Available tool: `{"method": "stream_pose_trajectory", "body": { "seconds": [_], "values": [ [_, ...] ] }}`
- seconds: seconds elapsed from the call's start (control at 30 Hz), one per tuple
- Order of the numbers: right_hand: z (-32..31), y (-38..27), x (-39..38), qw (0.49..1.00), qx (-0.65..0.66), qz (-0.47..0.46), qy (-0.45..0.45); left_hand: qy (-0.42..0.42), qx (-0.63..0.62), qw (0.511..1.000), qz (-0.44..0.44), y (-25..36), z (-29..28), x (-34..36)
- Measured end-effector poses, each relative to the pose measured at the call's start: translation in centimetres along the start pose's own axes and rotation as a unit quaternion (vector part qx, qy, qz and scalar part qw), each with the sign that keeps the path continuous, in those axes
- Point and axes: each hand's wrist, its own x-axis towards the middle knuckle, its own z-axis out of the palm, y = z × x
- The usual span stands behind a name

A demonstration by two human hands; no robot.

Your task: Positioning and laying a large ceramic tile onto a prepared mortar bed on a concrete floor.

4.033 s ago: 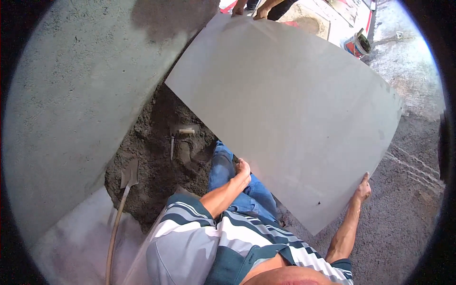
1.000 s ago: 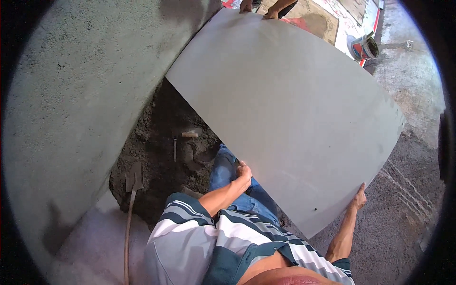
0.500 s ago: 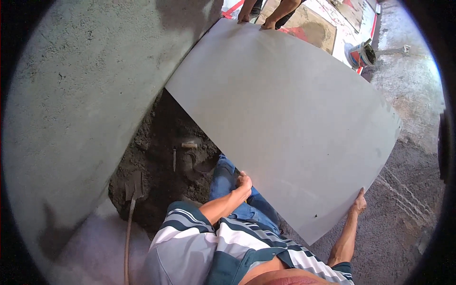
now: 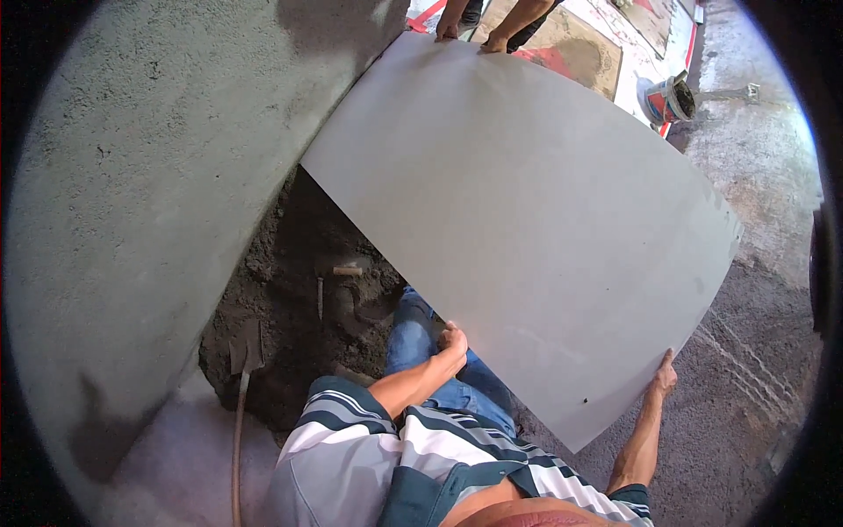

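A large grey floor tile (image 4: 527, 211) fills the middle of the view, its far-left corner close to the wall. My left hand (image 4: 450, 340) is closed around its near-left edge, in front of my knees. On the short right-hand edge, my right hand (image 4: 665, 374) grips with the thumb on top and the fingers hidden underneath. A co-worker's two hands (image 4: 471, 37) hold the far edge. Dark loose mortar (image 4: 303, 237) lies below the tile on the left, and the tile hides the ground under it.
Left stands a rough concrete wall (image 4: 158, 158). A shovel (image 4: 244, 369) leans in the mortar, and a wooden-handled trowel (image 4: 347, 271) lies there. Beyond the tile are a bucket (image 4: 669, 101) and a brown board (image 4: 571, 53). Rough concrete floor (image 4: 746, 325) extends to the right.
The tile's far-left corner has shifted slightly left, toward the wall. Both my hands and the co-worker's hands keep their hold.
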Motion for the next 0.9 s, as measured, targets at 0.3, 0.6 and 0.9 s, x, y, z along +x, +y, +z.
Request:
{"method": "stream_pose_trajectory", "body": {
  "seconds": [0.3,0.6,0.9],
  "values": [
    [0.4,5.1,3.2,0.999,0.032,-0.036,0.009,-0.065,-0.16,0.984,-0.042,2.6,1.4,-4.2],
    [4.3,7.6,7.2,0.995,0.05,-0.052,-0.066,-0.232,-0.265,0.934,0.063,-0.1,5.9,2.5],
    [9.9,11.2,7.5,0.988,0.114,-0.067,-0.082,-0.061,-0.203,0.977,0.032,0.5,6.1,3.3]
  ]
}}
